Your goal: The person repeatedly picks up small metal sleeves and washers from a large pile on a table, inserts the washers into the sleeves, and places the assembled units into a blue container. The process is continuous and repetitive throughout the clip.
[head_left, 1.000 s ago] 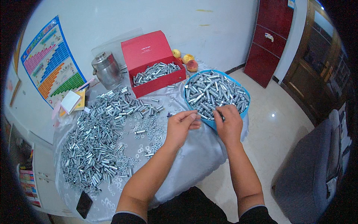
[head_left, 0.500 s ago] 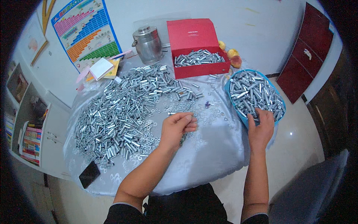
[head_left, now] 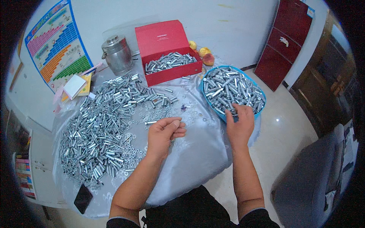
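Observation:
My left hand (head_left: 165,133) hovers over the middle of the table, its fingers curled and pinched together. A silvery bolt (head_left: 151,122) sticks out beside its knuckles and appears held; the rest is hidden by the hand. At the near edge of a blue tub (head_left: 261,112) is my right hand (head_left: 241,125), its thumb and fingers apart and the fingertips close to the metal pieces inside. Nothing shows between those fingers. The tub is heaped with assembled-looking metal bolts (head_left: 232,89). Left of my left hand lies a large pile of loose metal sleeves (head_left: 102,129).
Small washers (head_left: 131,154) lie scattered along the pile. Behind stand a red box (head_left: 173,72) of metal pieces, a steel canister (head_left: 118,57) and several fruits (head_left: 205,53). A black phone (head_left: 83,199) rests at the near left edge; a grey chair (head_left: 308,171) stands at right.
The view has swung right, so the table's things appear further left. My right hand has drawn slightly back toward the tub's near rim. My left hand stays pinched above the table.

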Demonstrator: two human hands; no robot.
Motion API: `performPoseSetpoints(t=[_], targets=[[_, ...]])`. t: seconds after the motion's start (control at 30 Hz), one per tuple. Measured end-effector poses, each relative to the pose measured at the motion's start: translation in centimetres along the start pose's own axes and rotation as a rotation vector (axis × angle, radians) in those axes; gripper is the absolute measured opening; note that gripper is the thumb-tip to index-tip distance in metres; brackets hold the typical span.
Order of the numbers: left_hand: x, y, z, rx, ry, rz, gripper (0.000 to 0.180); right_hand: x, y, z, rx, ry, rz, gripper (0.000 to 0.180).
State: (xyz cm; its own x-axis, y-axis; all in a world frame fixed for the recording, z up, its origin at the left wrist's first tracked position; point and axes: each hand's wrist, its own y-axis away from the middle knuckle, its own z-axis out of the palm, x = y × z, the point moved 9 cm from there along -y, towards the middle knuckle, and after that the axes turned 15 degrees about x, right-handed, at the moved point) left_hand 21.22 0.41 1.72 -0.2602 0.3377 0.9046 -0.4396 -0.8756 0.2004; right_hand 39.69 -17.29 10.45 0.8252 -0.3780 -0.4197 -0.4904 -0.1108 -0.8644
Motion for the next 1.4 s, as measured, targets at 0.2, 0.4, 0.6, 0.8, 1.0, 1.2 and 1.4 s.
performPoseSetpoints(t=[0.2, 0.4, 0.6, 0.8, 1.0, 1.2, 1.4], targets=[[-0.4, 0.6, 2.5, -0.073, -0.025, -0.014, 0.021, -1.0, 0.4, 0.3, -0.019, -0.028, 0.006, 0.027], [-0.7, 0.8, -0.1, -0.059, -0.017, -0.032, 0.021, -6.1, 2.4, 2.9, -0.117, -0.169, -0.049, 0.024], [0.7, 1.6, -6.7, 0.108, -0.012, 0.03, 0.021, -14.1, 5.9, 7.0, -0.316, -0.362, -0.108, 0.025], [5.8, 2.6, -17.2, 0.424, -0.146, 0.285, 0.017, -20.5, 9.8, 10.9, -0.459, -0.572, -0.21, 0.023], [9.8, 2.8, -23.0, 0.661, -0.272, 0.447, 0.018, -25.6, 14.6, 15.8, -0.747, -0.593, -0.364, 0.014], [9.2, 2.2, -24.4, 0.735, -0.572, 0.498, 0.02, -25.6, 18.4, 18.7, -0.989, -0.416, -0.439, 0.014], [10.1, 1.5, -22.0, 0.648, -0.732, 0.611, 0.02, -21.5, 15.2, 16.5, -0.923, -0.566, -0.179, 0.011]])
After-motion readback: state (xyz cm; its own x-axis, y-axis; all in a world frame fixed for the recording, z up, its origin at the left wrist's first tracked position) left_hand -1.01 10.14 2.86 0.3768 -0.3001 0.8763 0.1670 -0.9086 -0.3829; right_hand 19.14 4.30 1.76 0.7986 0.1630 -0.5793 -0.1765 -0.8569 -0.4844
